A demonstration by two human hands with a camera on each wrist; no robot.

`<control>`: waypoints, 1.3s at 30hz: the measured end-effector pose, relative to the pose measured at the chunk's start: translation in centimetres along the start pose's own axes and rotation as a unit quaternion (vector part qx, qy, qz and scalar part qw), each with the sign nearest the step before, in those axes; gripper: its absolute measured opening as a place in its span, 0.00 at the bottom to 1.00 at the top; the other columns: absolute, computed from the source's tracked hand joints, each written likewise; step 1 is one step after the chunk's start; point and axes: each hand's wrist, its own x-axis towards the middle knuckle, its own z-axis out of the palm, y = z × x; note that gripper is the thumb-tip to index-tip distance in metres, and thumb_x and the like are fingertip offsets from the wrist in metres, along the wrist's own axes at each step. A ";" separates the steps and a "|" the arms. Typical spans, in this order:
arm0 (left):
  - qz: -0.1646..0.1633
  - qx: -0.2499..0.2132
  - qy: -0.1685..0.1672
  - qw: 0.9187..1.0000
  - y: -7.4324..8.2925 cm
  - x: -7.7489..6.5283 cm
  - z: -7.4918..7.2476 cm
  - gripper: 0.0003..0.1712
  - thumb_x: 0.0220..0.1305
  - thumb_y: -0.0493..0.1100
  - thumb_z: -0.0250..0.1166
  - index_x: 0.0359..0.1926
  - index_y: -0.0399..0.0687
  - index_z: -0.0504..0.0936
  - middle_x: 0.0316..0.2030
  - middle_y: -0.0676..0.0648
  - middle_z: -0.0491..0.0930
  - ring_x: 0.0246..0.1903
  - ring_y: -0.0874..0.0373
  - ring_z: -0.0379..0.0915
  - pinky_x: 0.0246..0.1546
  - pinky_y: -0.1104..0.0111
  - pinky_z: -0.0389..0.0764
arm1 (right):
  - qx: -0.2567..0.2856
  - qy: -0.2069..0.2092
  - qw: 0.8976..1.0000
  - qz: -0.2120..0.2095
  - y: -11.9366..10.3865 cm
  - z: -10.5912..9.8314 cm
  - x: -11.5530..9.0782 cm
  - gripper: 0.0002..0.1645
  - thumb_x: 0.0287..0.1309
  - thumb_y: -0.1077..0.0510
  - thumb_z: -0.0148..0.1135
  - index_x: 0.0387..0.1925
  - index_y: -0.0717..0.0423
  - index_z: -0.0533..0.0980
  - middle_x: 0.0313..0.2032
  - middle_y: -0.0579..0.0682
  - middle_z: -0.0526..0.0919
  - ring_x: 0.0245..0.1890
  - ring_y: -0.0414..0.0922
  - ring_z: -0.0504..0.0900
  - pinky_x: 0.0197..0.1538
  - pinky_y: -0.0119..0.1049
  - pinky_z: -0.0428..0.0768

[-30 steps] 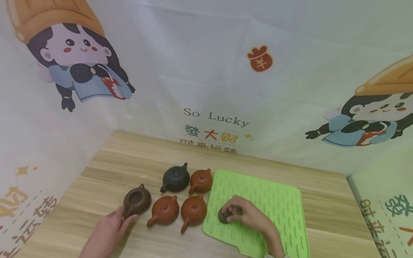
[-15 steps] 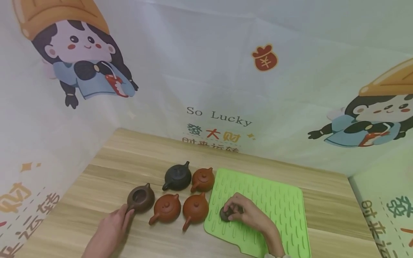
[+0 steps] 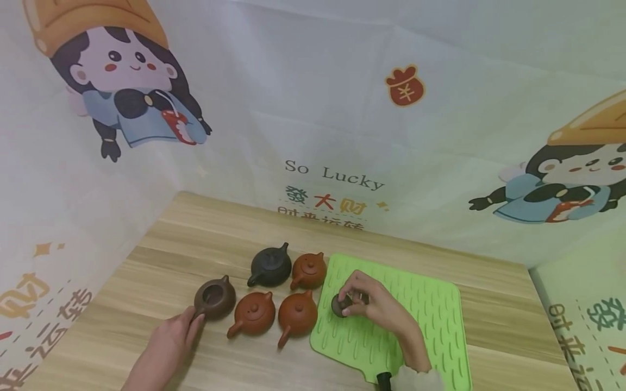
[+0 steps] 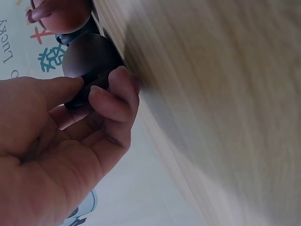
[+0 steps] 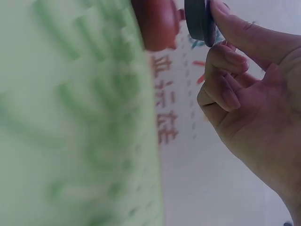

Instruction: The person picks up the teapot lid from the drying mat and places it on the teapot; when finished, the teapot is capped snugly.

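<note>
In the head view, a dark brown teapot (image 3: 223,302) stands lidless at the left of the wooden table, its round opening showing. My left hand (image 3: 168,345) holds its handle between thumb and fingers; the left wrist view shows this grip on the teapot (image 4: 91,56) from the side. Over the left part of the green mat (image 3: 411,304), my right hand (image 3: 380,305) pinches a small dark brown lid (image 3: 338,307). In the right wrist view the lid (image 5: 197,19) is held edge-on, clear of the mat, with the other fingers curled below it.
A black teapot (image 3: 270,266) and an orange-brown teapot (image 3: 310,270) stand in the back row. Two more reddish teapots, one left (image 3: 254,313) and one right (image 3: 298,313), sit in front, close to the mat's left edge. A printed cloth (image 3: 323,108) hangs behind the table.
My right hand has lifted the lid up off the mat. My left thumb and fingers have closed together on the teapot's handle. The head view has shifted slightly; the other teapots stay put.
</note>
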 end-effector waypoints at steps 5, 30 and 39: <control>0.008 0.003 0.008 1.000 -0.1 0.3 0.1 0.08 0.81 0.43 0.66 0.41 0.44 0.81 0.27 0.50 0.85 0.27 0.53 0.86 0.25 0.62 0.85 | 0.002 -0.015 0.999 -0.035 -1.3 0.0 1.9 0.13 0.60 0.67 0.79 0.44 0.58 0.84 0.40 0.53 0.78 0.36 0.38 0.71 0.42 0.31 0.75; 0.011 0.002 0.010 1.000 -0.5 0.4 0.3 0.13 0.82 0.43 0.65 0.35 0.52 0.75 0.20 0.61 0.68 0.20 0.67 0.65 0.21 0.71 0.71 | -0.014 -0.080 0.988 -0.130 -6.4 8.1 9.9 0.13 0.58 0.65 0.82 0.42 0.58 0.85 0.34 0.50 0.78 0.33 0.29 0.71 0.41 0.27 0.77; 0.019 0.010 0.019 1.000 -0.5 0.3 0.4 0.14 0.80 0.42 0.68 0.34 0.52 0.74 0.20 0.61 0.68 0.20 0.67 0.65 0.20 0.70 0.70 | -0.018 -0.081 0.993 -0.090 -7.5 10.2 11.6 0.13 0.59 0.62 0.84 0.40 0.56 0.84 0.33 0.44 0.74 0.27 0.27 0.69 0.38 0.23 0.73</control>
